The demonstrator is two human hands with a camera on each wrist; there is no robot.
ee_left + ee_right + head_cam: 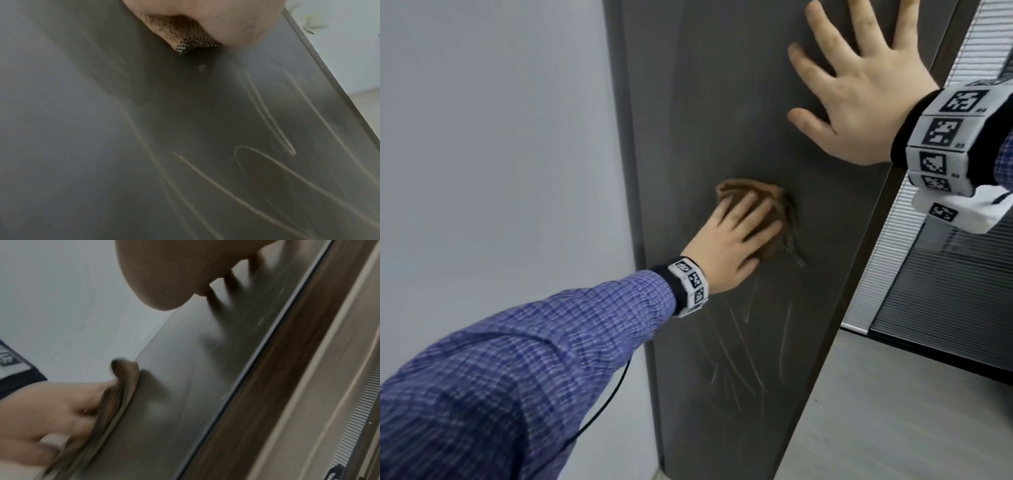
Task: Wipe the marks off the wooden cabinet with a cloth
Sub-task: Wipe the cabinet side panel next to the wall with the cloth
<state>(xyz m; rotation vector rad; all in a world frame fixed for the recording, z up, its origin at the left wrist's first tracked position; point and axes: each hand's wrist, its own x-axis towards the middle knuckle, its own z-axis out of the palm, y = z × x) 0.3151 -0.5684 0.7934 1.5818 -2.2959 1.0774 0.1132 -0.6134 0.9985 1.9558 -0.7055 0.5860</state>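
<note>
Your left hand [726, 246] presses the cloth [756, 200] flat, fingers straight; the right hand [859, 92] is released. Wiping high leaves the lower marks [750, 342].

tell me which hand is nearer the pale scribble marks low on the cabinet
Left. The left hand presses the brown cloth just above the marks; the right hand lies flat higher up the panel.

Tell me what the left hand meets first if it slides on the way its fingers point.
Probably nothing but bare cabinet panel. The left hand, pressing the cloth, points up and right; the right hand lies flat further along, possibly just off that line.
</note>
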